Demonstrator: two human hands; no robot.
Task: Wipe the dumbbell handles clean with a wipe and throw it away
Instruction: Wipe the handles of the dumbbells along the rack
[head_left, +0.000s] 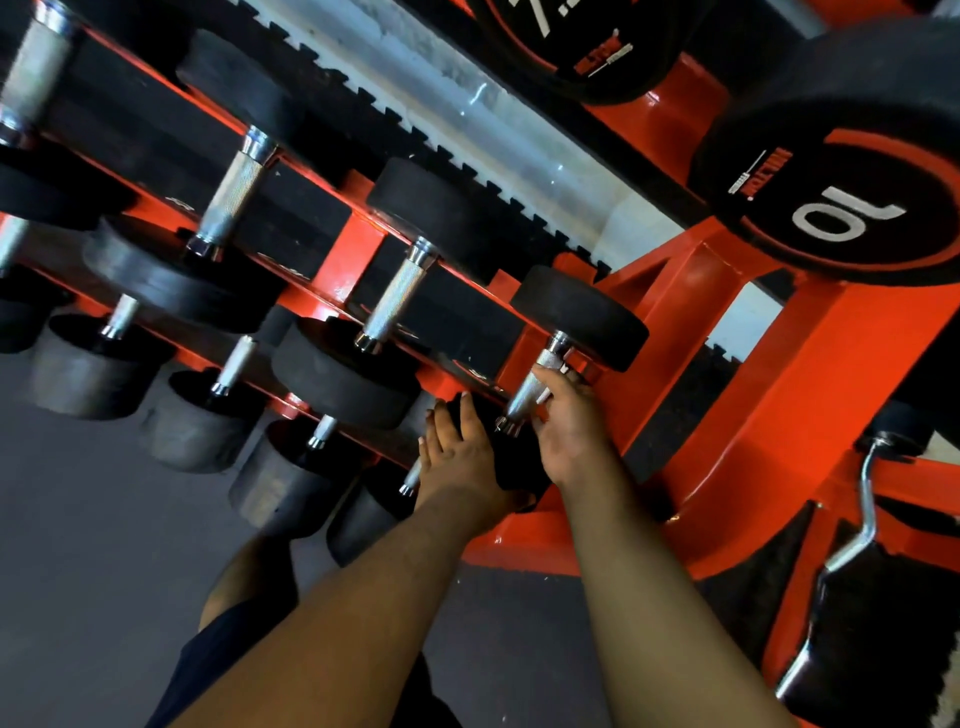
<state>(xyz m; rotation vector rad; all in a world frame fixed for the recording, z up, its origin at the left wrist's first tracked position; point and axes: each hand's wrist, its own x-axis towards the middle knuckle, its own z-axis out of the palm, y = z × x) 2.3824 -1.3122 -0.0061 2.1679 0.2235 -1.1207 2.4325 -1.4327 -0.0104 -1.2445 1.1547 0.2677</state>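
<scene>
Nearest the camera, two bare forearms reach up and away from a dark-clad knee over the grey floor (78, 545). The left hand (457, 457) lies flat with its fingers straight and close together, pressed on the near black head of the rightmost dumbbell (579, 319) on the lower row. The right hand (569, 421) is beside that dumbbell's knurled steel handle (532, 387), its fingers curled round the upper end of the handle; something pale shows between fingers and steel, too small to tell whether it is the wipe. The dumbbell sits tilted on the orange rack (691, 332), far head up near the rack's slanted upright.

Left of it, more black dumbbells with silver handles lie in parallel rows on the same rack, their near heads overhanging the floor; one such handle (397, 293) is just beside the one being held. At the right edge a chrome curl bar (862, 519) leans against the frame.

Farther off, on the upper tier, a big round dumbbell head (852, 171) carries a white "10", seen inverted, inside an orange ring, with a small logo I cannot read. Another head above it shows a partial "7". Behind the rack runs black interlocking floor matting (467, 156).
</scene>
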